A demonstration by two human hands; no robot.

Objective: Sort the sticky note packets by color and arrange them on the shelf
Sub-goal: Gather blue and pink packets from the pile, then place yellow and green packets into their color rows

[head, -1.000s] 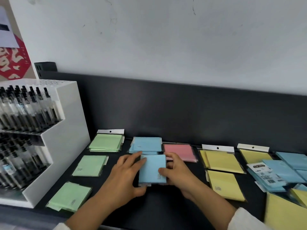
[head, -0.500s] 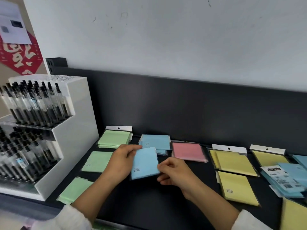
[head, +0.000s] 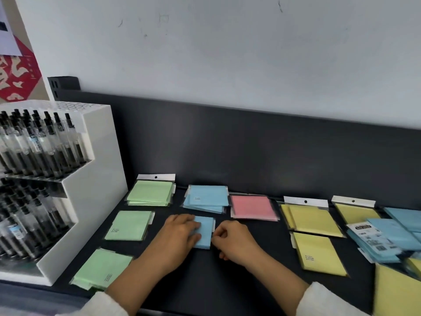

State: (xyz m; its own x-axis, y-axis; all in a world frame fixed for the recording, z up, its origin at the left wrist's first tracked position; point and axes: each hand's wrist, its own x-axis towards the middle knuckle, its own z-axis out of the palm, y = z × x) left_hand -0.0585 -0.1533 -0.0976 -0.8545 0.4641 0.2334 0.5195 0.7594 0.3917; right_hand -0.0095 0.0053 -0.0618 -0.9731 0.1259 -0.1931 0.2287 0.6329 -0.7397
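Pressing flat with the left hand (head: 182, 233) on a single blue packet (head: 205, 234), fingers pretty much straight over its left half, not wrapped round it. Got the right hand (head: 230, 242) snugged up at that packet's right edge with fingers curled in, but honestly can't tell if pinching the wrapper or just touching it. Sitting flat on the black shelf (head: 205, 282), left of middle, just in front of the blue stack (head: 206, 198).

Closest in: white sleeves (head: 323, 299) at the bottom, the front green packet (head: 102, 269) lying alone at the near left, and a blurry front yellow packet (head: 396, 295) cut off at the near right corner.

Bit further back: the middle green packet (head: 129, 225) about level with the hands, a lone yellow packet (head: 319, 253) over on the right, plus a messy blue pile (head: 387, 238) at the far right with a barcode label facing up.

Back row, left to right: green stack (head: 150, 192) with a white hang tab, blue stack, pink packet (head: 252, 207) just beside it, then a yellow stack (head: 314, 221) and a far yellow packet (head: 355, 213), both with white hang tabs.

Off to the left, a white pen rack (head: 91, 190) crammed with black-and-clear pens (head: 34, 144), right beside the green column. Behind all that, a dark back panel (head: 250, 156), a scuffed white wall (head: 227, 53), and a red paper cutout (head: 18, 78) up top left
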